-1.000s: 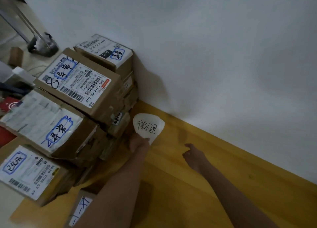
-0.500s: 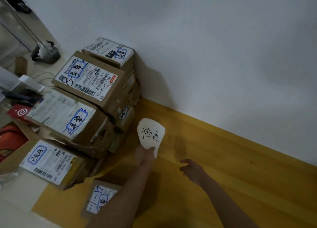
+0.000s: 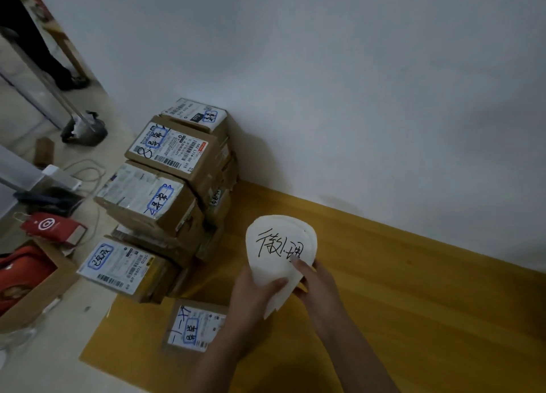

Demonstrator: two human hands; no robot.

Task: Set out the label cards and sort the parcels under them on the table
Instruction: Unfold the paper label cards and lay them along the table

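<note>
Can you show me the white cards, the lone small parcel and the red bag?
white cards point(image 3: 279, 246): head view, top card's written face
lone small parcel point(image 3: 195, 327): head view, its white label
red bag point(image 3: 53, 228): head view, its front face

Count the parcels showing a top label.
5. Wall-side parcel, second parcel, third parcel, low front parcel, and a lone parcel nearest the camera. Others lie partly hidden beneath the stack.
</note>
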